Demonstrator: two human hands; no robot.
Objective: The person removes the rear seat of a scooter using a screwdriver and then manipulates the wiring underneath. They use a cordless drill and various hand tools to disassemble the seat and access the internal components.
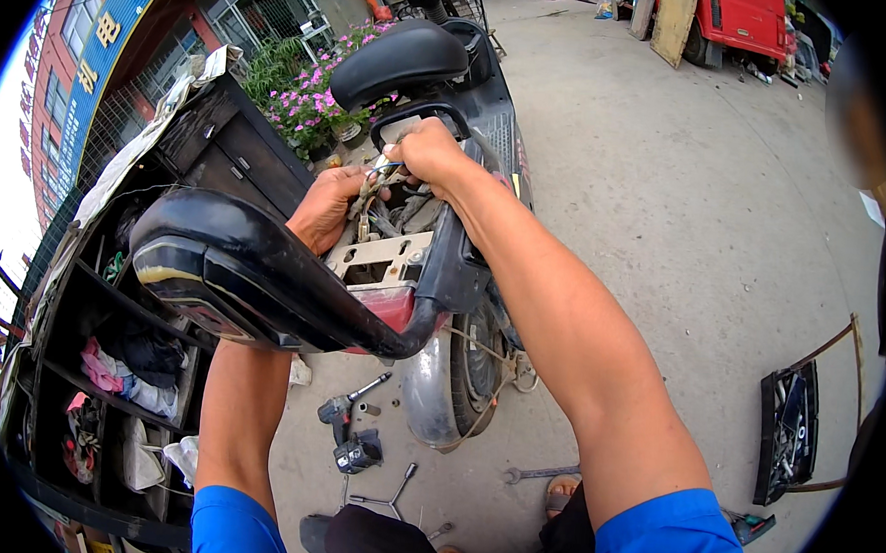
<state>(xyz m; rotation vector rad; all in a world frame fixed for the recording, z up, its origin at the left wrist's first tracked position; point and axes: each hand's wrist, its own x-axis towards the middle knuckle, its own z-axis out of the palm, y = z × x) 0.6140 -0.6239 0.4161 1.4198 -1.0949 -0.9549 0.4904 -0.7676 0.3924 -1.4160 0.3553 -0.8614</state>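
Note:
An electric scooter stands before me, its black seat [399, 66] at the far end and its padded backrest [239, 251] close to me on the left. Both my hands are inside the uncovered rear body, above a beige metal bracket [389, 259]. My left hand [328, 206] reaches in behind the backrest, its fingers closed on the wiring [369, 195]. With fingers pinched, my right hand [427, 152] grips a thin blue wire [387, 165] just beyond the left fingertips. More dusty cables [398, 214] lie loose below the hands. The exact wire ends are hidden by my fingers.
Below the rear wheel [468, 378], a cordless impact wrench [345, 427], a cross-shaped socket wrench [391, 499] and a spanner [543, 474] lie on concrete. A dark shelf unit [78, 368] with cloths stands left, an opened toolbox [788, 430] right. Pink flowers [307, 99] grow beyond.

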